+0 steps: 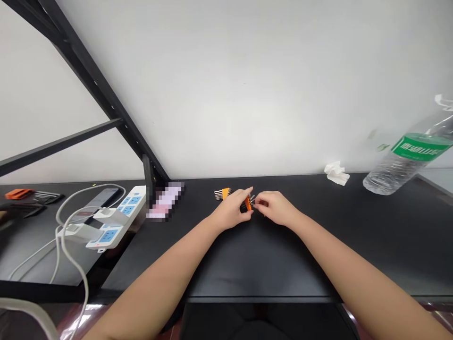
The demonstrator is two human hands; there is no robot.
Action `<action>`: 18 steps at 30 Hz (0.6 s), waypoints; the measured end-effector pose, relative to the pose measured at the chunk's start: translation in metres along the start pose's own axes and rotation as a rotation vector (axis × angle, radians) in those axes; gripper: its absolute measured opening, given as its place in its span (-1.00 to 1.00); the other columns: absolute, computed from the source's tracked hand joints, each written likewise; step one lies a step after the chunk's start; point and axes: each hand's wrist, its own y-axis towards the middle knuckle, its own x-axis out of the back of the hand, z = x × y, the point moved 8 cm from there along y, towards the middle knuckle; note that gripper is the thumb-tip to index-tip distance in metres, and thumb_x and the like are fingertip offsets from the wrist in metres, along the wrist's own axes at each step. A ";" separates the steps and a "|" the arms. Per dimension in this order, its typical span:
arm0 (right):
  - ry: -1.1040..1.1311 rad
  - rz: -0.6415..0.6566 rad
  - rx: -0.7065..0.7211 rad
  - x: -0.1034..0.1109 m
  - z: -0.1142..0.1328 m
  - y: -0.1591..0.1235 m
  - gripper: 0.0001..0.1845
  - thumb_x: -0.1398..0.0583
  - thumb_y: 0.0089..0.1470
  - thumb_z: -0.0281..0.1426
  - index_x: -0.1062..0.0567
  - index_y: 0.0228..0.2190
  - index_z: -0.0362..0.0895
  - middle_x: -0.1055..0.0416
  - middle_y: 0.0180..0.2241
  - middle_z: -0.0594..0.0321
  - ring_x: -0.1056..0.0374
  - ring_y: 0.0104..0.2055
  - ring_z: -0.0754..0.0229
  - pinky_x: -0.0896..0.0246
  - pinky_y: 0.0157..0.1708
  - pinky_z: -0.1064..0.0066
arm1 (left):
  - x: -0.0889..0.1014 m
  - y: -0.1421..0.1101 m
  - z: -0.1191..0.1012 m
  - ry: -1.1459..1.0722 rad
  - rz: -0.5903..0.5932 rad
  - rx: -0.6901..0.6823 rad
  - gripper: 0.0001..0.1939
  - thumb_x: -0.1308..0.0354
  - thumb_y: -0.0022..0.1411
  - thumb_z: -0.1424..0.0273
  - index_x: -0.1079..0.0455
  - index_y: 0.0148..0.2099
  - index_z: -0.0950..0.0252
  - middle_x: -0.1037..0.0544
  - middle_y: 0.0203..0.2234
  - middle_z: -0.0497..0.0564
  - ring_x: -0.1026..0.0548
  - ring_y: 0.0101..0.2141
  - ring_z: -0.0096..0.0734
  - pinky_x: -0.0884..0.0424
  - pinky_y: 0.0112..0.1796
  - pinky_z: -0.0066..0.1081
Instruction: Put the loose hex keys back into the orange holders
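At the middle of the black table, my left hand is closed around an orange holder, thumb below and fingers above. Thin metal shafts, which look like hex keys, stick out of its right side. My right hand is just to the right, thumb and forefinger pinched at the end of one thin hex key. Its fingers partly hide how much of the key sits in the holder. Behind my left hand lies a second orange piece with a row of thin metal shafts pointing left.
A power strip with plugs and white cables stands left, near a pixelated flat object and a black metal frame. At right are a crumpled tissue and a large plastic bottle. An orange holder lies far left.
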 end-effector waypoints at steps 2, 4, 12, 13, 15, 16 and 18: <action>-0.087 -0.004 0.049 0.000 0.004 0.000 -0.85 -0.21 0.20 -0.47 -0.50 -0.43 -0.10 -0.48 -0.40 0.28 -0.35 -0.38 0.24 -0.19 -0.32 0.39 | 0.001 0.001 0.000 -0.026 0.000 0.023 -0.26 -0.31 0.15 0.38 -0.19 0.35 0.18 -0.51 0.04 0.13 -0.53 0.03 -0.13 -0.50 0.10 -0.13; -0.140 0.012 0.051 0.000 0.004 0.000 -0.87 -0.21 0.21 -0.46 -0.52 -0.40 -0.10 -0.48 -0.37 0.26 -0.35 -0.34 0.22 -0.19 -0.30 0.38 | 0.001 0.002 0.001 -0.073 0.007 0.058 -0.29 -0.33 0.12 0.37 -0.22 0.30 0.20 -0.53 0.04 0.13 -0.54 0.05 -0.12 -0.50 0.11 -0.12; -0.326 0.059 -0.102 0.033 -0.035 -0.005 -0.89 -0.22 0.18 -0.42 -0.58 -0.34 -0.07 -0.48 -0.28 0.20 -0.40 -0.25 0.14 -0.22 -0.25 0.35 | -0.002 -0.002 0.018 -0.324 -0.015 0.126 -0.30 -0.32 0.15 0.39 -0.15 0.29 0.18 -0.54 0.03 0.08 -0.55 0.06 -0.26 -0.43 0.24 -0.09; -0.321 0.091 -0.118 0.033 -0.042 -0.005 -0.90 -0.24 0.16 -0.40 -0.59 -0.34 -0.06 -0.48 -0.27 0.20 -0.40 -0.25 0.14 -0.23 -0.26 0.35 | -0.002 -0.002 0.020 -0.361 -0.019 0.127 -0.29 -0.30 0.17 0.40 -0.12 0.31 0.17 -0.54 0.02 0.08 -0.56 0.06 -0.28 -0.42 0.25 -0.09; -0.295 0.154 -0.130 0.031 -0.050 -0.007 -0.92 -0.26 0.13 -0.39 -0.61 -0.35 -0.05 -0.48 -0.26 0.21 -0.40 -0.26 0.14 -0.24 -0.29 0.36 | -0.002 -0.002 0.024 -0.423 -0.027 0.128 -0.26 -0.29 0.19 0.40 -0.08 0.35 0.16 -0.56 0.01 0.07 -0.57 0.04 -0.31 -0.42 0.25 -0.11; -0.281 0.176 -0.132 0.028 -0.052 -0.007 -0.92 -0.26 0.12 -0.40 -0.61 -0.36 -0.05 -0.48 -0.26 0.21 -0.40 -0.28 0.16 -0.24 -0.31 0.38 | -0.001 -0.002 0.026 -0.442 -0.034 0.127 -0.25 -0.29 0.20 0.40 -0.07 0.36 0.15 -0.56 0.01 0.07 -0.58 0.04 -0.32 -0.42 0.25 -0.12; -0.265 0.208 -0.129 0.023 -0.053 -0.007 -0.90 -0.26 0.10 -0.45 -0.61 -0.38 -0.06 -0.47 -0.27 0.21 -0.39 -0.32 0.19 -0.23 -0.33 0.40 | 0.001 -0.001 0.027 -0.453 -0.063 0.108 -0.25 -0.30 0.20 0.40 -0.08 0.36 0.15 -0.56 0.01 0.07 -0.57 0.05 -0.33 -0.41 0.26 -0.14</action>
